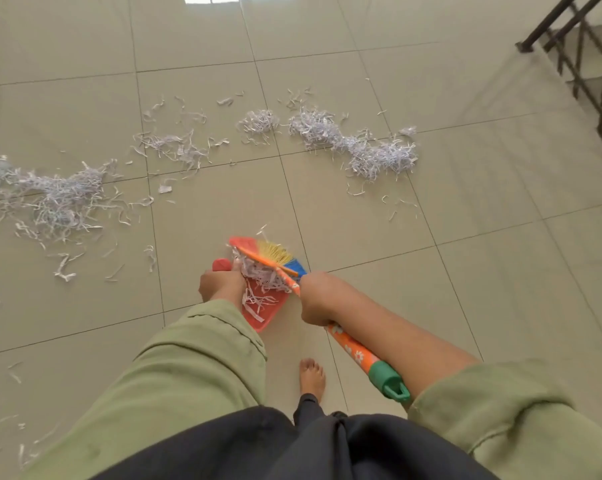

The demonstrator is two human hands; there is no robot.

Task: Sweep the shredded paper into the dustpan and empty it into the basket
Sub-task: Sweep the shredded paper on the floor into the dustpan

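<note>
- left hand (219, 282) grips the red dustpan (258, 318), its handle mostly hidden
- right hand (315, 299) clutches the broom (355, 351)
- shredded paper (261, 271) probably covers the pan's floor

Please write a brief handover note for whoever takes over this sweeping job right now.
Left hand grips the red dustpan, tilted up with a wad of shredded paper in it.
Right hand grips the orange broom handle; the bristles press the wad into the pan.
Done: one load collected.
Left: big paper piles on the floor far left, centre and right, plus scattered strips. No basket is in view; find it, empty the pan, then go on sweeping.
</note>
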